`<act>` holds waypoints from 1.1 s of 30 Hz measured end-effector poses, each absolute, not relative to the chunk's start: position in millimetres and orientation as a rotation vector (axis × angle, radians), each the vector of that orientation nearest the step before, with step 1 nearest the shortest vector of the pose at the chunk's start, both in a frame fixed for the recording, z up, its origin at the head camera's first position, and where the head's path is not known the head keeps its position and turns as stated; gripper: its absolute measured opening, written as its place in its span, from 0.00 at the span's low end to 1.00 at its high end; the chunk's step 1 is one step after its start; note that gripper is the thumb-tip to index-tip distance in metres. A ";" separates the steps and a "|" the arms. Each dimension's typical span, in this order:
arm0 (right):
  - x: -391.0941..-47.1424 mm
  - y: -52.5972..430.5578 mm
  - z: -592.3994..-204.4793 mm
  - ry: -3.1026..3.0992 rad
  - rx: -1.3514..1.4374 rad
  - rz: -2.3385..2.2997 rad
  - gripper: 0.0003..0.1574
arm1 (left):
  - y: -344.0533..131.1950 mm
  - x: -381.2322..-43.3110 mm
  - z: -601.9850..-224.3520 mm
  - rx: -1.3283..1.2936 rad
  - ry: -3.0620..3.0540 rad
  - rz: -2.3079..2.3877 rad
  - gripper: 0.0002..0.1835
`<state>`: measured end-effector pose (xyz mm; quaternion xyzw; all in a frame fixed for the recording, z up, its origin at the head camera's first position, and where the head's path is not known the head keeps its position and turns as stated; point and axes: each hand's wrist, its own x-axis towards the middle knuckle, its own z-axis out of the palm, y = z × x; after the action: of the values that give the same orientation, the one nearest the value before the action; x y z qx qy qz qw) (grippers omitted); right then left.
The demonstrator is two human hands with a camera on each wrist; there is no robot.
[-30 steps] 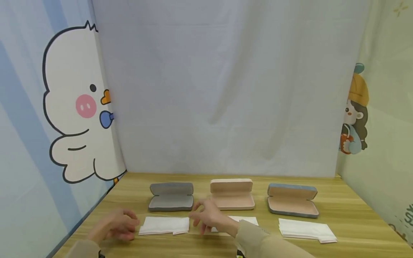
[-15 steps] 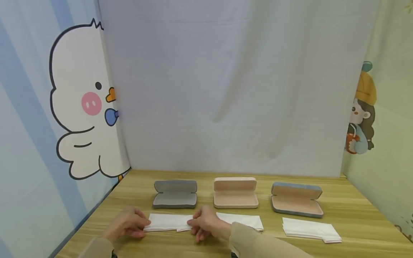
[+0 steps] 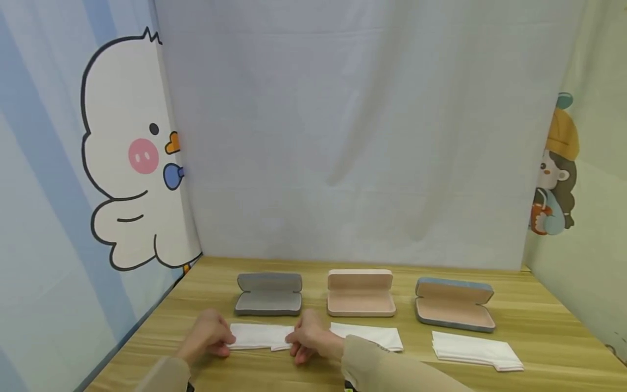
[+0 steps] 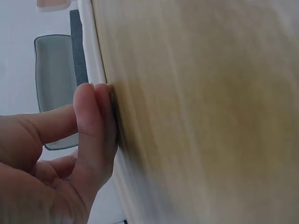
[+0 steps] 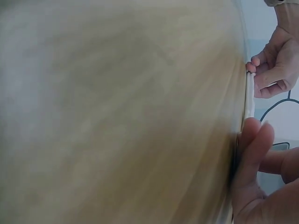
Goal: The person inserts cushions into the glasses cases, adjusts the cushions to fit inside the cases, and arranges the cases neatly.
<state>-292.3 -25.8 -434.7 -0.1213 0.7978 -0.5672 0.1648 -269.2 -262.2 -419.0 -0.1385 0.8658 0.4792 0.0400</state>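
In the head view a folded white cloth (image 3: pixel 257 336) lies flat on the wooden table, at the left of several such things. My left hand (image 3: pixel 209 333) pinches its left end between thumb and fingers. At its right end my right hand (image 3: pixel 313 338) pinches the edge likewise. Directly behind this cloth stands an open grey glasses case (image 3: pixel 269 303). The left wrist view shows the left hand's fingers (image 4: pixel 88 114) meeting at the cloth's edge, low over the table. Both hands appear in the right wrist view, with the thin white strip of cloth between them.
A second folded white cloth (image 3: pixel 372 335), partly behind my right hand, lies before an open pink glasses case (image 3: pixel 361 305). Farther right are a third folded cloth (image 3: pixel 475 350) and an open blue case (image 3: pixel 453 316). A pale curtain (image 3: pixel 362 163) hangs behind the table (image 3: pixel 529 310).
My left hand has moved right to the left cloth's end and grips it. The right hand has come down onto its other end. The whole head view has shifted slightly.
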 end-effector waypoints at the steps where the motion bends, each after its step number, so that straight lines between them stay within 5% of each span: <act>1: -292.8 -26.9 -434.8 2.270 -0.347 -1.615 0.12 | -261.9 -270.2 -419.6 -0.413 2.659 1.468 0.07; 22: -352.3 -25.1 -404.6 2.106 -0.293 -1.639 0.07 | -281.5 -313.6 -393.0 -0.309 2.426 1.791 0.19; 33: -371.4 -28.5 -415.2 2.094 -0.217 -1.711 0.07 | -287.6 -338.3 -408.6 -0.353 2.350 1.904 0.15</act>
<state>-371.4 -28.5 -415.2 -0.0782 0.7542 -0.6162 0.2128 -338.3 -287.6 -408.6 -0.1158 0.7707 0.6247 0.0483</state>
